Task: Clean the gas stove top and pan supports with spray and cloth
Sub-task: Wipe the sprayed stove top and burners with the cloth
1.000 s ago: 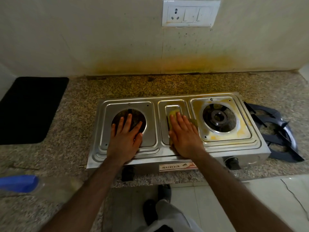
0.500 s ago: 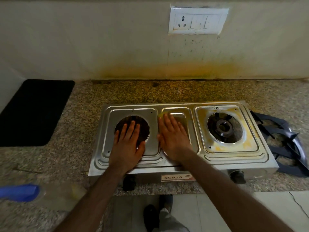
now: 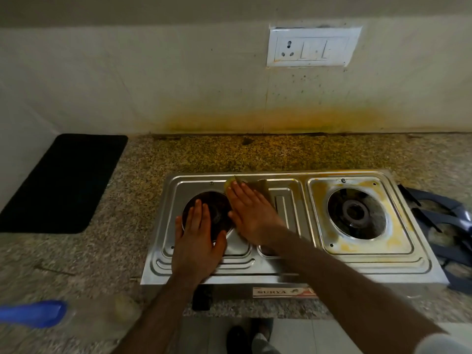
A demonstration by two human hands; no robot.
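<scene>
Right hand (image 3: 251, 213) flat, pressing cloth (image 3: 258, 186), swept leftward to stove (image 3: 288, 267) back edge; left hand (image 3: 196, 241) flat, bracing; right burner's yellow stains probably next.

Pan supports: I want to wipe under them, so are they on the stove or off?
Off. The pan supports lie stacked on the counter right of the stove; both burner wells are bare.

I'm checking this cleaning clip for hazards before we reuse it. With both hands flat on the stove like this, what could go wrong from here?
1. The left hand lies flat over the open left burner hole; its fingers could slip in.
2. The right hand presses the cloth near that hole, so a corner might snag there.
3. The right burner plate carries yellow residue, which the cloth could smear onto wiped metal.
</scene>
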